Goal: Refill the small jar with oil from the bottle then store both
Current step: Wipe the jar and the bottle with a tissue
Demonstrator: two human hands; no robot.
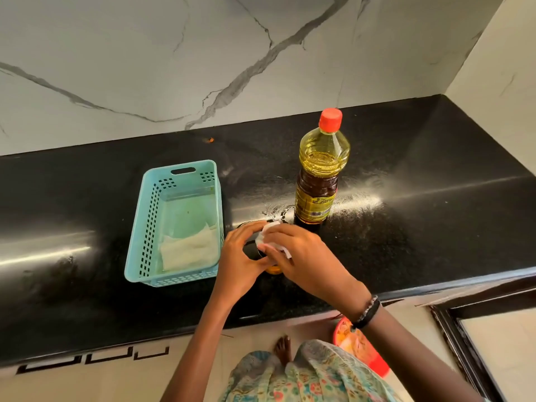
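Observation:
The oil bottle (pixel 319 172) stands upright on the black counter (pixel 406 227), its red cap on and yellow oil filling most of it. Just in front of it, the small jar (pixel 274 268) is mostly hidden by my hands; only its black lid and a sliver of yellow oil at its base show. My left hand (pixel 242 262) is wrapped around the jar's left side. My right hand (pixel 301 256) presses a white tissue (pixel 271 236) against the jar's top and right side.
A light blue plastic basket (pixel 150 227) sits left of the jar with a folded white tissue in its bottom. A marble wall runs behind the counter. A red container (pixel 362 346) stands on the floor below the counter edge, near my foot.

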